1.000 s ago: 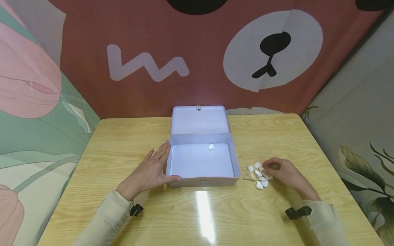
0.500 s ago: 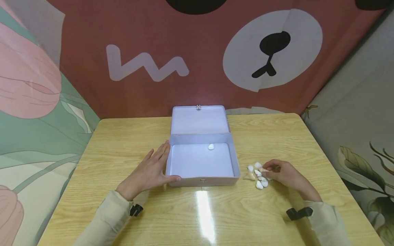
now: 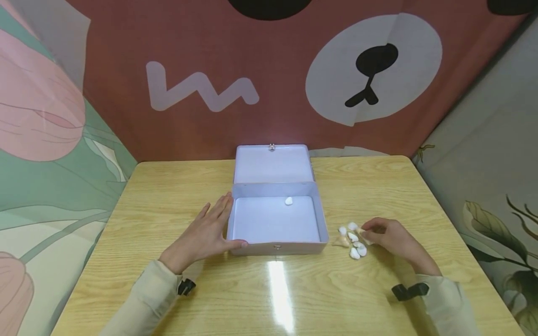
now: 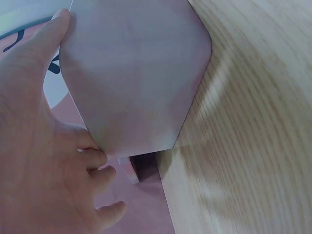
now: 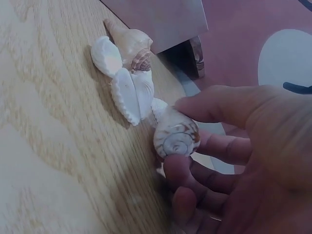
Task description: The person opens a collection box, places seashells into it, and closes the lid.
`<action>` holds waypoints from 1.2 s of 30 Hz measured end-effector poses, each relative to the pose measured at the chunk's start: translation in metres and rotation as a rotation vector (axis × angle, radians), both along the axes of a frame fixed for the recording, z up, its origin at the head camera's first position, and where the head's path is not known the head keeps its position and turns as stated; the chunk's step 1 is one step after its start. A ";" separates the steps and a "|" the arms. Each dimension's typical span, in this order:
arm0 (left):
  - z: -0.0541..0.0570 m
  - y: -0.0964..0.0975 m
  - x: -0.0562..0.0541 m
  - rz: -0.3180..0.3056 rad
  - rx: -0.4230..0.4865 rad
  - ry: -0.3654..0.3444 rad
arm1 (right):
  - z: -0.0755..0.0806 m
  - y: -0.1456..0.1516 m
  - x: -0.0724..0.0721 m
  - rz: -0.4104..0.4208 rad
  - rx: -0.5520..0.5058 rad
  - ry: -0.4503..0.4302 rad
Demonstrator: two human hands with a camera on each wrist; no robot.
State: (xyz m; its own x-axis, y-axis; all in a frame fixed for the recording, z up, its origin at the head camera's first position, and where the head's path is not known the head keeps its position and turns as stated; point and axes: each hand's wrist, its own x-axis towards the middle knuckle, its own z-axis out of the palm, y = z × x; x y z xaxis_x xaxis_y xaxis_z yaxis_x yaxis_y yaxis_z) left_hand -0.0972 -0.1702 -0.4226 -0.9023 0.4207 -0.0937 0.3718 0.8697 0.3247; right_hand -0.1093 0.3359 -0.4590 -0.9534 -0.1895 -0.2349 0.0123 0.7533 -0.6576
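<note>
My right hand [image 3: 388, 238] pinches a spiral seashell [image 5: 178, 134] between thumb and fingers, right at the edge of a shell pile. The held shell is cream with brown markings, its coil facing the right wrist camera. Beside it lie white scallop-like shells [image 5: 124, 95] and a tan whelk-like shell [image 5: 131, 44]. My left hand [image 3: 201, 233] rests along the left side of a pale metal box [image 3: 277, 248], its fingers extended and the thumb over the front rim. The box's lid [image 3: 271, 164] is raised at the back. One white shell [image 3: 288, 200] lies inside, near the back wall.
The wooden table [image 3: 180, 186] ends at a reddish-brown cloth [image 3: 201, 130] with a cartoon face behind the box. Patterned cloths [image 3: 42, 186] hang at both sides. The shell pile lies just right of the box.
My right hand has shifted slightly to the right and toward the front, and the shell it pinches now shows more plainly. The left hand and box have stayed in place.
</note>
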 end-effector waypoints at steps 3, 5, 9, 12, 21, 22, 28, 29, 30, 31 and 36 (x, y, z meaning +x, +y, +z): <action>0.001 0.001 0.001 0.008 -0.001 -0.005 | -0.001 0.001 -0.001 -0.029 -0.003 -0.007; 0.001 0.001 0.001 0.011 -0.003 -0.002 | -0.001 0.003 -0.001 -0.042 -0.014 -0.015; 0.001 0.001 0.001 0.011 -0.008 0.004 | -0.002 0.003 -0.002 -0.065 -0.043 -0.038; 0.001 0.000 0.001 0.009 -0.012 0.004 | -0.001 0.002 -0.003 -0.078 -0.055 -0.053; 0.002 0.000 0.000 0.006 -0.014 0.004 | 0.006 -0.002 -0.010 -0.064 -0.095 -0.020; 0.002 0.000 0.000 0.006 -0.015 0.005 | 0.007 -0.002 -0.011 -0.062 -0.101 -0.017; 0.003 0.000 0.000 0.008 -0.013 0.004 | 0.014 -0.007 -0.019 -0.070 -0.179 -0.028; 0.003 0.000 0.000 0.009 -0.011 0.003 | 0.015 -0.008 -0.021 -0.070 -0.191 -0.031; 0.003 0.000 0.000 0.009 -0.012 0.004 | 0.016 -0.008 -0.022 -0.063 -0.201 -0.032; 0.003 0.000 0.000 0.009 -0.011 0.003 | 0.017 -0.009 -0.024 -0.065 -0.208 -0.037; 0.002 0.000 0.001 0.006 -0.009 0.007 | 0.023 -0.015 -0.031 -0.061 -0.225 -0.054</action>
